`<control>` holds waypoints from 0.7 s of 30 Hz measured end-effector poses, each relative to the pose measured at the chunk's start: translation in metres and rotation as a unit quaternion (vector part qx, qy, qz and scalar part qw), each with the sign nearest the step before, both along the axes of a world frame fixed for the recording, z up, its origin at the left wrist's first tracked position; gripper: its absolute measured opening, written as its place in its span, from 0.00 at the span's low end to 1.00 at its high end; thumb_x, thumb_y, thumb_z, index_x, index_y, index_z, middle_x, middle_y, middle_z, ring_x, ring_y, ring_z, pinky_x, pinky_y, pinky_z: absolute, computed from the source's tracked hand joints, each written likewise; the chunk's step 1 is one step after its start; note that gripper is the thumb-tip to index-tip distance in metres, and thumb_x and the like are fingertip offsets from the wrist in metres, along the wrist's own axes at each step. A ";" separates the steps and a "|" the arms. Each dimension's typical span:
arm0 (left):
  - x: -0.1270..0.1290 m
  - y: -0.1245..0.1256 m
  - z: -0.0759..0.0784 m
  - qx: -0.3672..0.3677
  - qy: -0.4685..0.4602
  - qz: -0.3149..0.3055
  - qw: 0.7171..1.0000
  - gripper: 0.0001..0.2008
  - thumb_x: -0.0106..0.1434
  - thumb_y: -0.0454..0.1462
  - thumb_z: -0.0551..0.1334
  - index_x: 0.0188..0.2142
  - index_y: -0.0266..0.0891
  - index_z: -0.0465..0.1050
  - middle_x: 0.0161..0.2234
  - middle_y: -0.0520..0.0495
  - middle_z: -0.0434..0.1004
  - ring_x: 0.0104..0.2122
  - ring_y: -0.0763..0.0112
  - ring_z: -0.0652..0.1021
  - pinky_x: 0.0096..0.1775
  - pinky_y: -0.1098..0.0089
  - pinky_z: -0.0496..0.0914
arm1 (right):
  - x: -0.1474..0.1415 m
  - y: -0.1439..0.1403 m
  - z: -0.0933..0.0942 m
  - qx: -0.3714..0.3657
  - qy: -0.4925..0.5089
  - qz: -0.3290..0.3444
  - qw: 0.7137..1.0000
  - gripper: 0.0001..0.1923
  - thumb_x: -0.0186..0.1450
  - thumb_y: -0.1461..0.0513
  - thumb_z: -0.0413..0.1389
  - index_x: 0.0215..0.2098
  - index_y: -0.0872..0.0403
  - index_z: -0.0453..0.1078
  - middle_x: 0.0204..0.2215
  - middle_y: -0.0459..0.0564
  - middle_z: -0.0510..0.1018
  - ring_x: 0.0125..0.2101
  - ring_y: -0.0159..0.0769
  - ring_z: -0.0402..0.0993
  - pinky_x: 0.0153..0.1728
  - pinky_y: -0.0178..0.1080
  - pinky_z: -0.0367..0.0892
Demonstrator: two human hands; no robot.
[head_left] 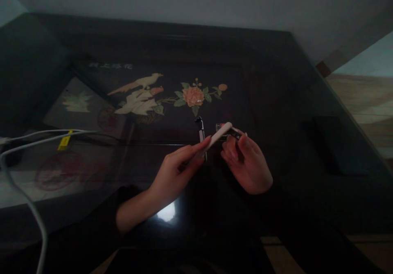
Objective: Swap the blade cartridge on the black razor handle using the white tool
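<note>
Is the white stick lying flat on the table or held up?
Held up: the left hand grips the white stick, tilted above the dark table.

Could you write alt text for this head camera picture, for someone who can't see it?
Over a dark glossy table, a person's left hand holds a slim white stick against a small object pinched in the right hand; what that object is cannot be told. The tabletop bears an inlay of birds and a pink flower, and white cables lie at the left.
</note>
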State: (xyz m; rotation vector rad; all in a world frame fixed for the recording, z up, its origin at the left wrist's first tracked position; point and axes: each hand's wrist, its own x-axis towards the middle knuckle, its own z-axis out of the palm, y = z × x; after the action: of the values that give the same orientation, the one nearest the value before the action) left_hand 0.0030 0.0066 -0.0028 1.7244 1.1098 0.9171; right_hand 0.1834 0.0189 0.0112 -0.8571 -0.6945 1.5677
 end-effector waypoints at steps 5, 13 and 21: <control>0.001 -0.003 0.002 0.008 -0.023 -0.027 0.999 0.22 0.67 0.32 0.59 0.60 0.43 0.69 0.36 0.49 0.79 0.33 0.72 0.76 0.36 0.74 0.70 | 0.000 0.000 0.000 -0.010 -0.003 -0.009 1.000 0.19 0.59 0.51 0.64 0.42 0.53 0.75 0.15 0.37 0.61 0.17 0.27 0.48 0.18 0.35 0.45; 0.002 -0.004 0.000 0.017 -0.020 -0.039 0.999 0.22 0.68 0.33 0.59 0.61 0.44 0.67 0.35 0.49 0.78 0.33 0.71 0.75 0.36 0.73 0.69 | 0.001 0.000 -0.002 -0.011 0.009 -0.004 1.000 0.19 0.59 0.51 0.65 0.42 0.54 0.75 0.15 0.37 0.62 0.16 0.24 0.49 0.18 0.32 0.48; 0.002 -0.003 -0.001 0.013 -0.027 -0.045 0.999 0.22 0.68 0.33 0.59 0.61 0.43 0.67 0.38 0.48 0.80 0.36 0.71 0.77 0.38 0.73 0.70 | 0.001 0.000 -0.003 -0.011 0.008 -0.001 1.000 0.19 0.59 0.51 0.65 0.43 0.53 0.76 0.15 0.37 0.62 0.16 0.25 0.49 0.18 0.33 0.48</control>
State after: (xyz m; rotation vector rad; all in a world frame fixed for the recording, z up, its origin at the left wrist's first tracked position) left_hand 0.0053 0.0035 -0.0043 1.7461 0.9815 0.9193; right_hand 0.1843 0.0190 0.0082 -0.8594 -0.6656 1.5806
